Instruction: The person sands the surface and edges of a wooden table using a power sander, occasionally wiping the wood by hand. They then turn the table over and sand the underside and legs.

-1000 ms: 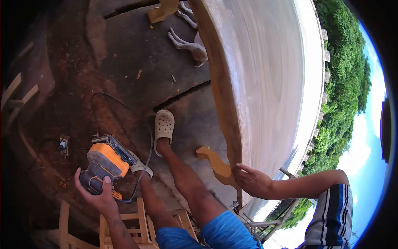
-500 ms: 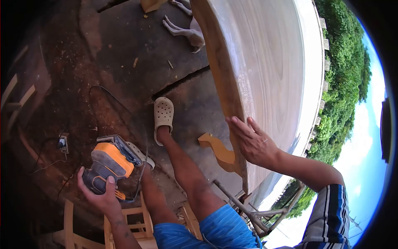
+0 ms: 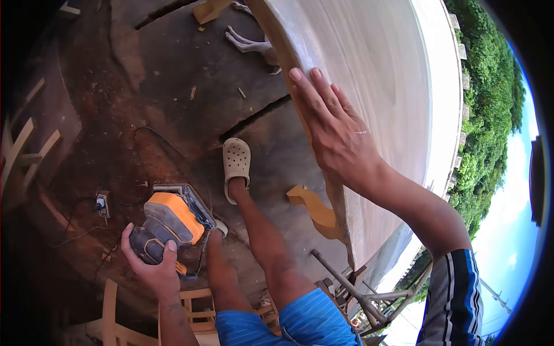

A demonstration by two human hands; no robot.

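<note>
My left hand point(image 3: 154, 268) is wrapped round the dark grip of an orange and black electric sander point(image 3: 176, 214), held up off the floor with its flat pad turned away from the hand. My right hand point(image 3: 340, 135) lies flat, fingers stretched out, along the rounded edge of a pale wooden tabletop point(image 3: 384, 69). The fingertips touch the edge, and a thin ring shows on one finger. Beneath the top, a curved wooden leg point(image 3: 317, 213) is partly visible.
A power cord and an outlet box point(image 3: 102, 205) lie on the stained concrete floor. Wooden chair frames point(image 3: 109, 314) stand at the lower left. A dog point(image 3: 254, 47) lies partly hidden under the tabletop. Metal tubing point(image 3: 352, 291) is near my right side.
My right hand has slid farther forward along the tabletop's edge. The sander stays in my left hand and appears slightly farther right, as the whole view has shifted a little.
</note>
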